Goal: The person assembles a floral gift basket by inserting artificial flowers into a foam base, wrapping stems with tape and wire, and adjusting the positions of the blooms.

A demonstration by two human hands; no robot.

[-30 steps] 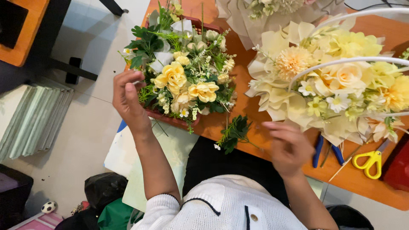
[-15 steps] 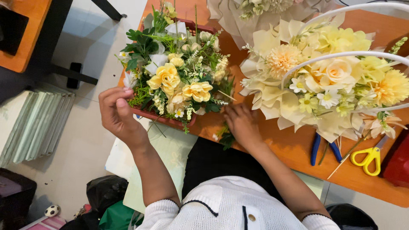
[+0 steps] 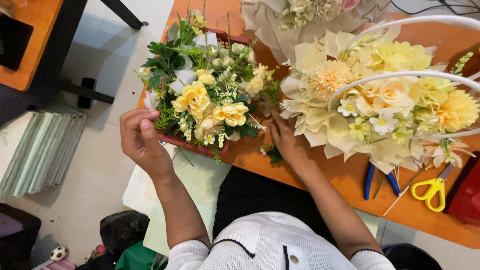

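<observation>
Flower arrangement (image 3: 207, 102) in its red tray sits at the table (image 3: 350, 180) edge; your left hand (image 3: 142, 140) pinches its rim, your right hand (image 3: 286, 142), fingers together, touches stems. Arranging continues; move gently.

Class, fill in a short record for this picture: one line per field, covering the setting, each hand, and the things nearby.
Setting: orange table, seen from above
Left hand: fingers pinched at the edge of the flower box, a red tray of yellow roses and greenery
Right hand: at the table edge, between the flower box and the wrapped bouquet
Tools: yellow scissors; blue-handled pliers
Also on the table: green sprig
</observation>
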